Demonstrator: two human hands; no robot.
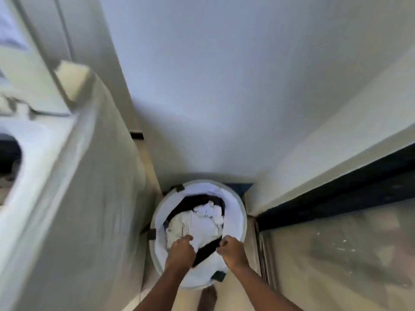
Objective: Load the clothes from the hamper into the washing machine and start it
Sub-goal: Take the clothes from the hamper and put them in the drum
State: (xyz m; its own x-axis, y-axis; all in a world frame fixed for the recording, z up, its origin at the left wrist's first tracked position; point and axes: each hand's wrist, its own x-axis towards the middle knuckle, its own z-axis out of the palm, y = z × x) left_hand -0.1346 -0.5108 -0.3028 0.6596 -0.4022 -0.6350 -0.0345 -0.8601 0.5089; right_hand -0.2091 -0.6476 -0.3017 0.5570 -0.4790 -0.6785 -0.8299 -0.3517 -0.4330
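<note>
Clothes (pixel 197 223): a mixed heap of white and dark pieces that fills the hamper (pixel 244 217), a round white tub on the floor in the corner, straight below the camera.
Black garment (pixel 207 251): a dark strip that lies aslant on the near side of the heap, between the two hands.
Left hand (pixel 181 249): down inside the near rim, fingers curled into the white cloth on top of the heap; it looks like a closed hold, though blur hides the fingertips.
Right hand (pixel 232 250): just beside the left, fingers curled round the upper end of the black garment.
Grip against load: both hands hold at the near edge of the heap; most of the clothes lie beyond the knuckles, toward the wall, and are not gathered.
Washing machine (pixel 67 176): a white top-loader to the person's left, higher than the hamper; its dark drum opening (pixel 9 158) shows at the picture's left edge, well apart from the hands.
Step in hand: taking hold of a bundle in the hamper, judging by how full it is.
Next move: likely a lift clear of the rim, then a swing up and left over the machine's edge to the drum; trailing ends could snag on the rim.
Also in view: a bare foot (pixel 208 297) at the hamper's near side and a glass panel (pixel 336 254) on the right.
</note>
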